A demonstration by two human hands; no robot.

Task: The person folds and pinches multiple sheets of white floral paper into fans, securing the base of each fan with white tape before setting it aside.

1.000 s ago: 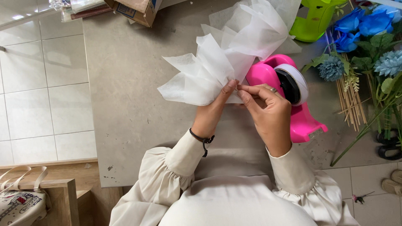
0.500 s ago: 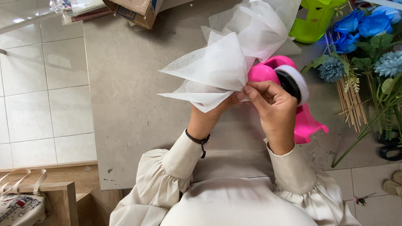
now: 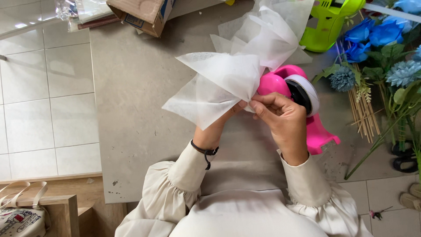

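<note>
While both hands meet at the middle of the frame, the white tissue paper (image 3: 228, 81) fans out from them toward the upper centre and upper right in wide, crinkled folds. The right hand (image 3: 283, 120) has its fingers curled shut, pinching the gathered base of the paper between thumb and fingertips. The left hand (image 3: 219, 127) is mostly hidden behind the lower fold of the paper; only its wrist, with a black hair tie (image 3: 205, 152) around it, and a bit of a finger next to the right thumb show, so it seems to hold the paper from beneath, but how its fingers lie cannot be told. Just behind the right hand, a pink tape dispenser (image 3: 307, 114) with a white roll stands on the grey table (image 3: 136, 87). At the upper right sits a lime green plastic thing (image 3: 329, 24), and along the right edge lie blue artificial flowers (image 3: 372, 33) and a bundle of thin wooden sticks (image 3: 364, 114). A cardboard box (image 3: 140, 13) rests at the top edge, left of centre, and a cloth bag (image 3: 19, 215) fills the lower left corner.
</note>
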